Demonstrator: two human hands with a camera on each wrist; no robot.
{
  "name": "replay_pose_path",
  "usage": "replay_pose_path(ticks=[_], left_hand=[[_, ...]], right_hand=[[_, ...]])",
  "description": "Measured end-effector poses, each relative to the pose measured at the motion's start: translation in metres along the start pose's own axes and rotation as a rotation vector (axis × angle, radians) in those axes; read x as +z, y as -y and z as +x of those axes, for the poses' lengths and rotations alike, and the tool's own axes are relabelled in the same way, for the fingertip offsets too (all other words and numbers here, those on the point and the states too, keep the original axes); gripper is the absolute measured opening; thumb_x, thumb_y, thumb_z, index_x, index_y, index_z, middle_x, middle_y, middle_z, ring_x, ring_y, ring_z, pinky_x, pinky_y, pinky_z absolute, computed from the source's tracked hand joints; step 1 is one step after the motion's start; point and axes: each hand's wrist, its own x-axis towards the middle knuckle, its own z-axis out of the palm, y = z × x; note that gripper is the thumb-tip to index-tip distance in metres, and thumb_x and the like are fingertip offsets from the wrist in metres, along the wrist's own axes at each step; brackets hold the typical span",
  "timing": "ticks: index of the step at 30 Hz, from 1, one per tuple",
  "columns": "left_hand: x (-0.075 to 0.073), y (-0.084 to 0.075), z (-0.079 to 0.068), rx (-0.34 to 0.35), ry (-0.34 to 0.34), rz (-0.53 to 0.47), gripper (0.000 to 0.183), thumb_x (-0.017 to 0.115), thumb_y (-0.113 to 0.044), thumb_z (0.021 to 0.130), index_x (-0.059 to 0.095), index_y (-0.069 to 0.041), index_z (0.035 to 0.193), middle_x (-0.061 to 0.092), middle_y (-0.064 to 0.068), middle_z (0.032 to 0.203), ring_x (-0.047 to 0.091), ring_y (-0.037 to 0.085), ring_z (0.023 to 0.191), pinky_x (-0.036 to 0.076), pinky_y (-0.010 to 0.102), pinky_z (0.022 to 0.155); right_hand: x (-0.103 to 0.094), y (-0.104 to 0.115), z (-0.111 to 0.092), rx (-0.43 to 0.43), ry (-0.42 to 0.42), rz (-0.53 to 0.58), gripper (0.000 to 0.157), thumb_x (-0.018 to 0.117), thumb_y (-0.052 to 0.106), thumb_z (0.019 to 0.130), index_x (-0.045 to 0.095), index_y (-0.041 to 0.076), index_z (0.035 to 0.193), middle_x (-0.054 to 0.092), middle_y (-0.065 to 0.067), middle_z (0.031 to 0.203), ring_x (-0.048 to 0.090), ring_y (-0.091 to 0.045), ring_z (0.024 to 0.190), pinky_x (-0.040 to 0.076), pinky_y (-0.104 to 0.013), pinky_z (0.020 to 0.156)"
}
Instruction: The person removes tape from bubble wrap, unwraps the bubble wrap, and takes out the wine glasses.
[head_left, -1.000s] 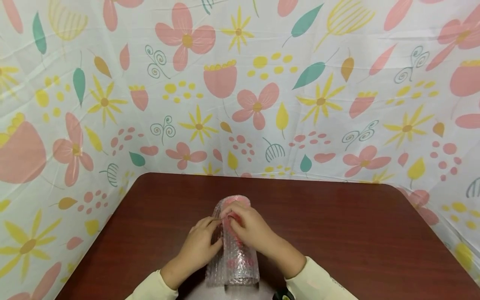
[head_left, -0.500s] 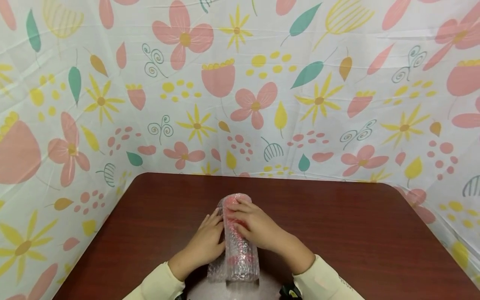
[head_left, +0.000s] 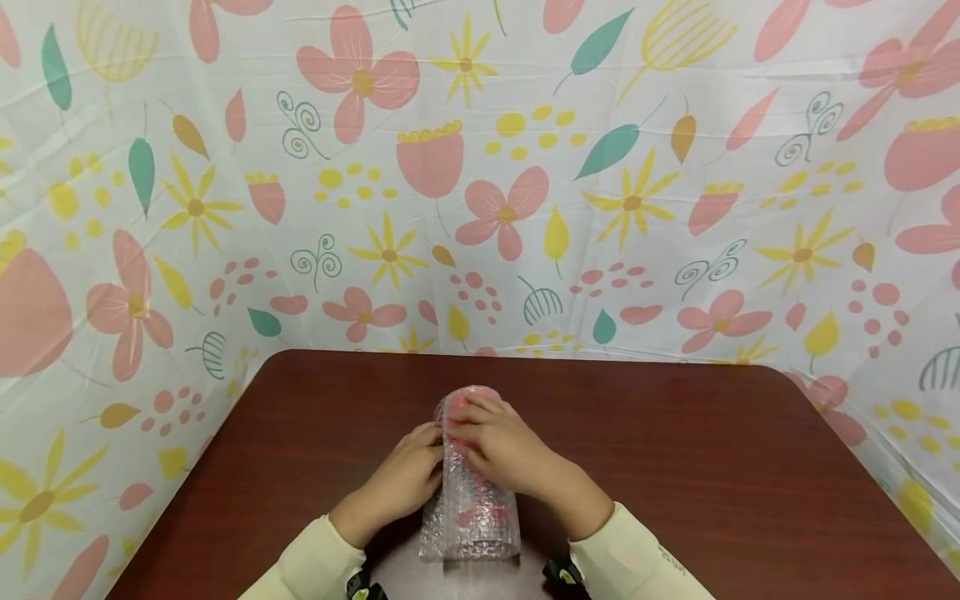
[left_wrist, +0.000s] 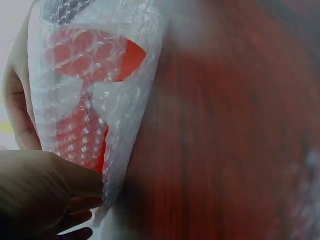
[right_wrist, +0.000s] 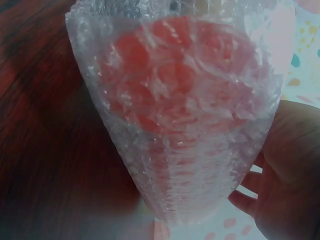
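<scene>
A bubble-wrapped bundle [head_left: 480,508] stands near the middle of the table, slightly tilted in the head view. Through the clear wrap show red shapes [left_wrist: 80,55]; what lies inside is partly hidden by the bubbles. My left hand [head_left: 401,475] holds the bundle's left side, its fingertips tucked behind the edge. The thumb of that hand lies along the wrap's edge in the left wrist view. Draped over the upper right of the bundle, my right hand [head_left: 506,446] grips it with bent fingers. A red oval [right_wrist: 175,75] shows through the wrap in the right wrist view.
The dark red-brown table [head_left: 712,467] has rounded far corners. Behind it and to the sides hangs a white cloth [head_left: 480,275] printed with flowers and leaves. A pale rounded surface [head_left: 457,579] lies at the bottom, below the bundle.
My right hand first pinched near the wrap's upper edge, then spread over the bundle, where it stays. My left fingers slid in behind the left edge, and the loose flap on that side looks narrower.
</scene>
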Motion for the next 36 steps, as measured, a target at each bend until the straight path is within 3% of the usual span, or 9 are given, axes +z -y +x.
replay_pose_path(ticks=[3,8,14,18,31,36], left_hand=[[0.000,0.004,-0.002,-0.028,0.014,-0.020,0.025,0.073,-0.017,0.090,0.075,-0.012,0.114,0.063,0.009,0.133,0.054,0.031,0.128,0.049,0.054,0.098],[0.001,0.010,-0.006,-0.080,0.049,-0.120,0.035,0.072,-0.019,0.091,0.071,-0.011,0.126,0.060,0.012,0.140,0.056,0.031,0.131,0.046,0.058,0.101],[0.004,0.017,-0.012,-0.116,0.060,-0.175,0.046,0.070,-0.017,0.092,0.062,-0.001,0.134,0.059,0.017,0.142,0.057,0.033,0.131,0.041,0.058,0.107],[0.003,0.017,-0.013,-0.119,0.054,-0.192,0.049,0.069,-0.019,0.093,0.059,0.003,0.136,0.059,0.017,0.141,0.057,0.035,0.130,0.040,0.059,0.107],[0.004,0.014,-0.008,-0.142,0.069,-0.145,0.047,0.068,-0.021,0.095,0.060,0.001,0.136,0.056,0.013,0.145,0.052,0.032,0.135,0.039,0.056,0.107],[0.005,0.015,-0.006,-0.134,0.089,-0.190,0.049,0.068,-0.019,0.095,0.058,0.002,0.138,0.049,0.017,0.152,0.046,0.035,0.141,0.036,0.059,0.111]], right_hand=[[0.003,0.002,0.002,-0.001,0.005,-0.013,0.031,0.063,0.021,0.099,0.070,0.016,0.129,0.062,-0.005,0.141,0.044,-0.032,0.144,0.032,-0.057,0.117],[0.008,0.006,0.005,-0.001,0.010,-0.033,0.032,0.060,0.023,0.101,0.070,0.018,0.131,0.060,-0.006,0.145,0.043,-0.030,0.145,0.030,-0.057,0.118],[0.011,0.009,0.008,0.005,0.034,-0.042,0.033,0.057,0.024,0.102,0.068,0.020,0.133,0.058,-0.004,0.148,0.041,-0.027,0.147,0.027,-0.057,0.120],[0.011,0.009,0.007,0.004,0.018,-0.047,0.031,0.057,0.024,0.102,0.070,0.020,0.130,0.060,-0.004,0.145,0.042,-0.027,0.145,0.028,-0.057,0.119],[0.012,0.003,0.002,0.046,-0.022,-0.105,0.031,0.057,0.022,0.101,0.070,0.023,0.129,0.060,-0.006,0.141,0.046,-0.032,0.139,0.033,-0.058,0.115],[0.012,0.002,0.001,0.040,-0.033,-0.121,0.030,0.057,0.022,0.100,0.071,0.020,0.126,0.060,-0.004,0.140,0.045,-0.031,0.140,0.033,-0.058,0.115]])
